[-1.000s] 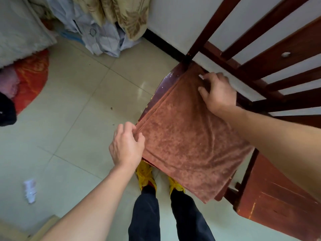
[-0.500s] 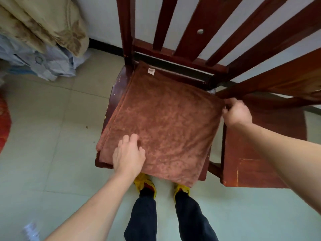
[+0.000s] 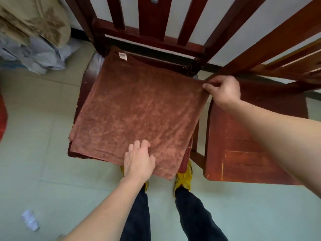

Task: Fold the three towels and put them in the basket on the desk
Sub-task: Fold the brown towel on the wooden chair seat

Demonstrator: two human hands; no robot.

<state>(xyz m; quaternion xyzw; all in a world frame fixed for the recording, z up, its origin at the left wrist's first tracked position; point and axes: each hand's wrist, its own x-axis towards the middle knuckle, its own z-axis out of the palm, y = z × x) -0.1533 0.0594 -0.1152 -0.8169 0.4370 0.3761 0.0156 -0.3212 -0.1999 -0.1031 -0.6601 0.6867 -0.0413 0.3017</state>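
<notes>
A rust-brown towel, folded into a rough square, lies flat on the seat of a dark red wooden chair. A small white label shows at its far left corner. My left hand rests on the towel's near edge, fingers spread and pressing down. My right hand pinches the towel's far right corner between thumb and fingers. The towel's near right corner hangs over the seat's front. No basket or desk is in view.
A second red wooden chair stands close on the right, its seat bare. Chair backs rise in front against a white wall. Bedding and cloth pile at upper left. A crumpled white scrap lies on the tiled floor.
My left hand slid right along the towel's near edge. My right hand went from the far left corner to the far right corner and now pinches it. The view swung round to face the chair.
</notes>
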